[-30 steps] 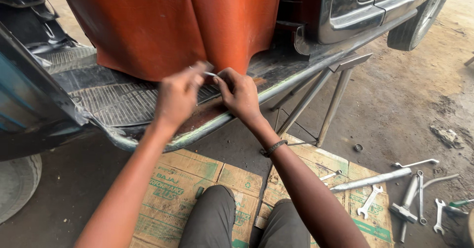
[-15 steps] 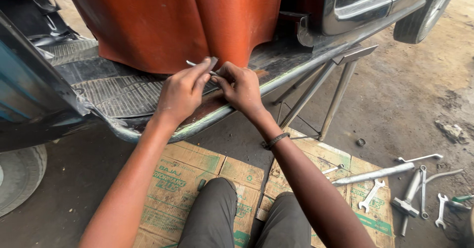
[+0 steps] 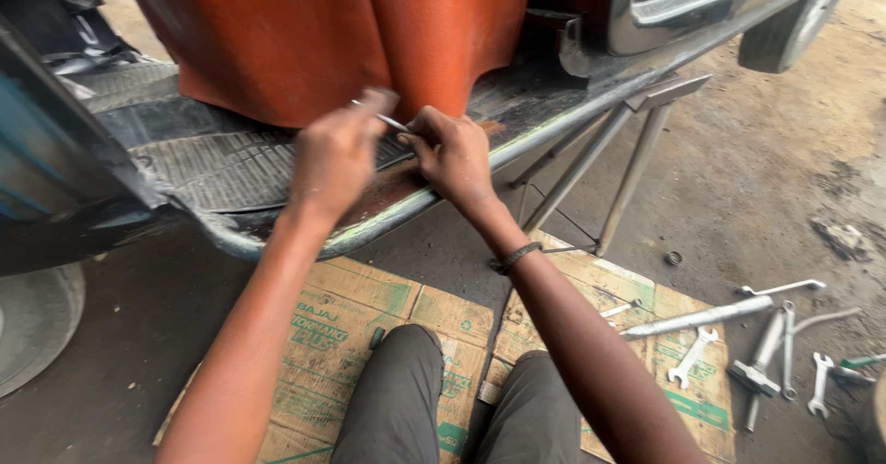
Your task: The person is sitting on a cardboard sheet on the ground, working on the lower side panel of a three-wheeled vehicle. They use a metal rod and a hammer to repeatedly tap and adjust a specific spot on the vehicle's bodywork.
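Thin silvery rod (image 3: 392,122), level before the orange panel (image 3: 369,30): left hand (image 3: 337,155) pinches it, right hand (image 3: 452,155) grips its end.

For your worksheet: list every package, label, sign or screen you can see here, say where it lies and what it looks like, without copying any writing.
Flattened cardboard cartons: on the ground under the person's knees, brown sheets with green printed panels and lettering, partly covered by the legs.
Right-hand cardboard sheet: beside the scattered wrenches, brown with green printing.
No signs or screens in view.

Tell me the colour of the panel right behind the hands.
Rusty orange-red panel, seen clearly in the head view.
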